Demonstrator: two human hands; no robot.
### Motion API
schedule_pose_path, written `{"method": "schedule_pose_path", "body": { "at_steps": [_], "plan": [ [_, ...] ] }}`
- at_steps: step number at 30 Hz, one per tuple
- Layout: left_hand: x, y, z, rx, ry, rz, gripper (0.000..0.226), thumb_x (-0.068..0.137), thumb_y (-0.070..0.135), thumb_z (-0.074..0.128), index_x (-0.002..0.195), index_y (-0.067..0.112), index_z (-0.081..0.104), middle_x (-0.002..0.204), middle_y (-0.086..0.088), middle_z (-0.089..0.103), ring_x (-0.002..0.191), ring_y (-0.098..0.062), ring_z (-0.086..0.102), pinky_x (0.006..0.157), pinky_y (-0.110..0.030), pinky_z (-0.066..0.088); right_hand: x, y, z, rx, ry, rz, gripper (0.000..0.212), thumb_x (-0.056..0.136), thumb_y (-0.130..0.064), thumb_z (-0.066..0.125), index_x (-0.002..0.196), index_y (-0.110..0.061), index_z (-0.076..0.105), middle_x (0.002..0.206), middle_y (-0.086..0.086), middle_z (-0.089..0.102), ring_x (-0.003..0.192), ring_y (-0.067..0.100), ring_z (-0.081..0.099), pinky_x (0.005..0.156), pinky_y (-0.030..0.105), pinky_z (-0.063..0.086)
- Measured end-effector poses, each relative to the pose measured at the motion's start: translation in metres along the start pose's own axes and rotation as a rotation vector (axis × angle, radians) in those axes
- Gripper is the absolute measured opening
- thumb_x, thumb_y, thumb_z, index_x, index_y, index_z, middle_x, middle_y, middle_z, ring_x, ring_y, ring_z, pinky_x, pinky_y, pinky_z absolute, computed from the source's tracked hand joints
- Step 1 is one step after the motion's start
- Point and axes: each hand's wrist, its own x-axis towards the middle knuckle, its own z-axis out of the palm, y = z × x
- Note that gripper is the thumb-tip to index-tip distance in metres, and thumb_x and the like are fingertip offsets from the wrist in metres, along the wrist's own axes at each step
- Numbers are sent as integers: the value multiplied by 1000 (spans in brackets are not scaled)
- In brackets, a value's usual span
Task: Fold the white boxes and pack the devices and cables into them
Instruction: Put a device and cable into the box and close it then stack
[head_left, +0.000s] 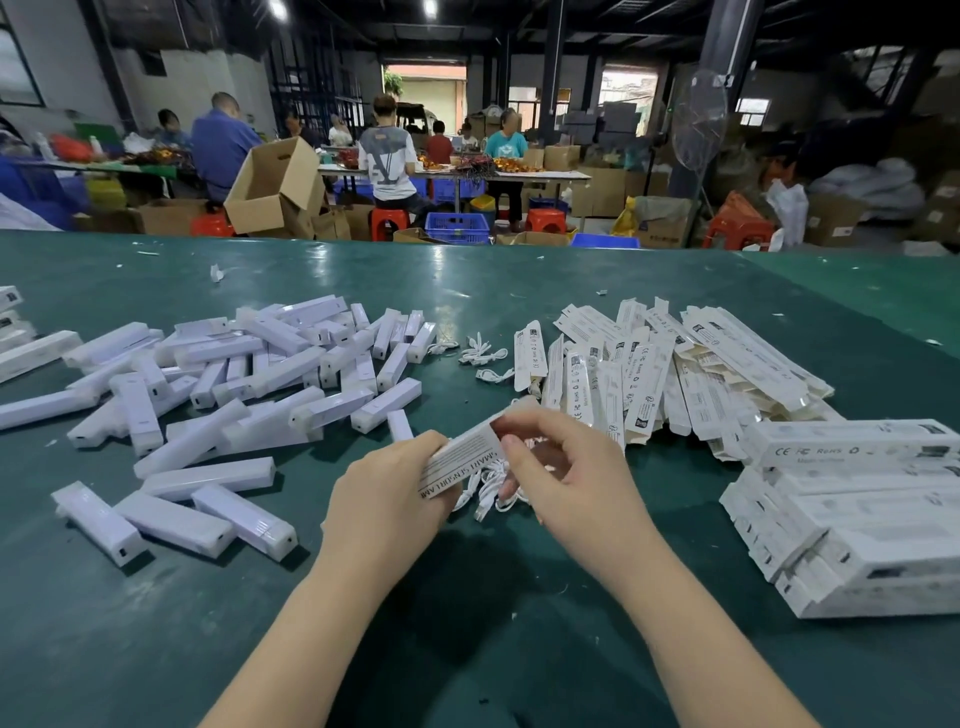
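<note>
While loose devices crowd the green tabletop at left, bare room lies near its front edge. Left hand grips a white box; right hand pinches its end, cables beneath, flat boxes piled rightward.

1. A heap of white bar-shaped plastic devices is lying on the green table at frame left.
2. Flat white printed cardboard boxes are lying at upper right, behind stacked folded white boxes.
3. Coiled white cables are lying between the two piles.
</note>
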Motion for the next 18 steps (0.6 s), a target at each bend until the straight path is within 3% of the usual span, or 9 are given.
{"method": "schedule_pose_path", "body": {
  "at_steps": [2, 3, 7, 10, 12, 13, 15, 18],
  "plan": [
    [0, -2, 1, -20, -1, -24, 19, 79, 29, 64, 70, 37, 48, 62, 9, 54, 65, -16, 51, 59, -34, 46, 0, 0, 1, -86, 106, -89, 26, 92, -14, 60, 101, -38, 66, 101, -19, 64, 74, 13, 65, 63, 30, 56],
    [0, -2, 0, -35, -1, -27, 24, 79, 30, 64, 67, 39, 46, 61, 10, 53, 63, -15, 50, 59, -33, 47, 0, 0, 0, -91, 130, -120, 31, 94, -11, 60, 106, -38, 67, 108, -18, 60, 79, 13, 63, 66, 30, 56],
    [-1, 3, 0, -138, 4, -31, 26, 80, 32, 65, 66, 46, 48, 59, 14, 53, 56, -13, 46, 54, -32, 42, 0, -1, -1, -179, 193, -233, 41, 92, -4, 61, 102, -43, 68, 131, -14, 41, 95, 12, 54, 72, 11, 44],
    [-2, 5, 1, -263, 28, -49, 17, 80, 29, 65, 68, 31, 53, 55, 9, 51, 54, -18, 46, 55, -37, 45, -1, -1, 0, -89, 166, -214, 35, 89, -14, 56, 96, -45, 70, 140, -14, 39, 112, 5, 50, 86, 8, 41],
    [-2, 6, 1, -309, 49, -53, 17, 81, 29, 65, 71, 22, 53, 55, 6, 51, 57, -21, 47, 56, -38, 45, -2, 0, 4, -12, 107, -189, 37, 91, -17, 51, 102, -47, 69, 139, -27, 42, 125, 0, 46, 99, 15, 41],
    [-2, 6, 1, -322, 58, -50, 17, 81, 28, 65, 71, 21, 53, 56, 5, 51, 57, -21, 47, 56, -38, 44, -2, 2, 7, 24, 92, -180, 37, 93, -17, 49, 107, -46, 68, 136, -30, 45, 131, 1, 43, 106, 26, 41],
    [-2, 8, 1, -325, 46, -46, 16, 81, 26, 65, 72, 23, 53, 56, 5, 52, 57, -22, 47, 54, -37, 42, -3, 5, 13, 120, 89, -154, 35, 95, -19, 48, 117, -40, 67, 135, -16, 53, 133, 6, 45, 109, 40, 41],
    [-4, 9, 0, -339, -18, -17, 24, 79, 19, 66, 70, 36, 52, 54, 11, 51, 50, -14, 40, 49, -29, 37, -3, 7, 15, 262, 84, -120, 32, 96, -25, 51, 120, -36, 69, 124, -4, 62, 120, 11, 57, 102, 32, 48]
  ]
}}
